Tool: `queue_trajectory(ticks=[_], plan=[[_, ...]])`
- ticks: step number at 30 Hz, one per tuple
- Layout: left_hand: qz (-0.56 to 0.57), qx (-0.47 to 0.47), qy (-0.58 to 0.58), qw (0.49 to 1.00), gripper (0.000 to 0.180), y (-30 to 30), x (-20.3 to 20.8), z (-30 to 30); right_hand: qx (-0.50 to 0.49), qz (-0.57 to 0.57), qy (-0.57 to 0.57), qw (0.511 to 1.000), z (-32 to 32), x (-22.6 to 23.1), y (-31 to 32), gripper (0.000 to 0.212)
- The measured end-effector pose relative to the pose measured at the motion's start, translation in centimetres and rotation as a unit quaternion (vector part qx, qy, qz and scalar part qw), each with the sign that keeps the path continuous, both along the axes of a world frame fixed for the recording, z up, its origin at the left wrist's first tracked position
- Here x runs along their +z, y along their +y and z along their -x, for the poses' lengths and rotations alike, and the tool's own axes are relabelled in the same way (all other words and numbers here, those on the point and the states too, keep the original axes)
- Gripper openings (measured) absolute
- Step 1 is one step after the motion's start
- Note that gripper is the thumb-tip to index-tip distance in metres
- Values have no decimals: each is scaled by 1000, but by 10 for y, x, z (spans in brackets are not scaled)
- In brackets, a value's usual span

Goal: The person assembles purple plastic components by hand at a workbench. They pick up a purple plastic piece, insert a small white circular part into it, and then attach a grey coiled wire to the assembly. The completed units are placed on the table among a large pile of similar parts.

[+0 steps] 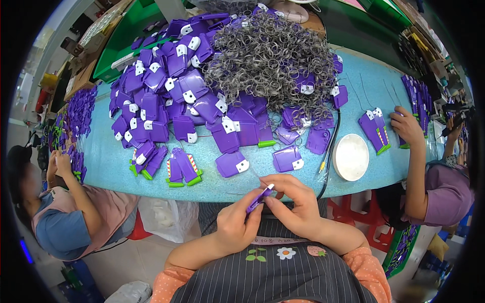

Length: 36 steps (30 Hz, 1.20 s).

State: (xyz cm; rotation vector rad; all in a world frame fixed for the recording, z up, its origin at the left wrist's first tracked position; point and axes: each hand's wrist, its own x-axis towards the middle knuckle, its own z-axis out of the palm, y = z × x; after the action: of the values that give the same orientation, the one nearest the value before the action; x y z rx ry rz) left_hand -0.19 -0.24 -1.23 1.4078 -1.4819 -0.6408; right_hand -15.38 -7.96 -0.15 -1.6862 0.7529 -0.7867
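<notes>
Over the near table edge, my left hand (235, 222) is closed around a small purple plastic part (258, 199) with a white end, seen nearly edge-on. My right hand (295, 202) meets it from the other side, thumb and fingers pinched at the white end. A thin grey wire (254, 173) sticks out by the right fingertips; how it joins the part is hidden. Just beyond lie two purple parts with white corners, one at left (232, 164) and one at right (288, 159). Left of these rest purple pieces with green ends and striped edges (183, 167).
A big heap of purple parts (151, 101) spreads over the blue table (212, 188), beside a tangled pile of grey wire coils (268, 58). A round white lid-like dish (351, 157) and black cable (331, 151) lie at right. Co-workers sit left (70, 212) and right (439, 189).
</notes>
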Motion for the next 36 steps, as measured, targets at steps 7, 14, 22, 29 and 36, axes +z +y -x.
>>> queue_trajectory(ticks=[7,14,22,29,36], plan=[[-30,2,105,994,28,4,-18,3,-31,-1,-5,999,-3,-15,5,22],[-10,2,155,988,29,-3,-17,5,2,27,17,999,-6,-4,-2,23],[-27,-17,115,993,30,1,-13,5,-29,116,50,992,-4,-11,2,19],[-153,-119,211,958,27,4,-3,-3,141,5,120,983,21,5,-18,11],[-218,-105,363,900,29,9,2,-4,64,37,151,986,10,0,5,10]])
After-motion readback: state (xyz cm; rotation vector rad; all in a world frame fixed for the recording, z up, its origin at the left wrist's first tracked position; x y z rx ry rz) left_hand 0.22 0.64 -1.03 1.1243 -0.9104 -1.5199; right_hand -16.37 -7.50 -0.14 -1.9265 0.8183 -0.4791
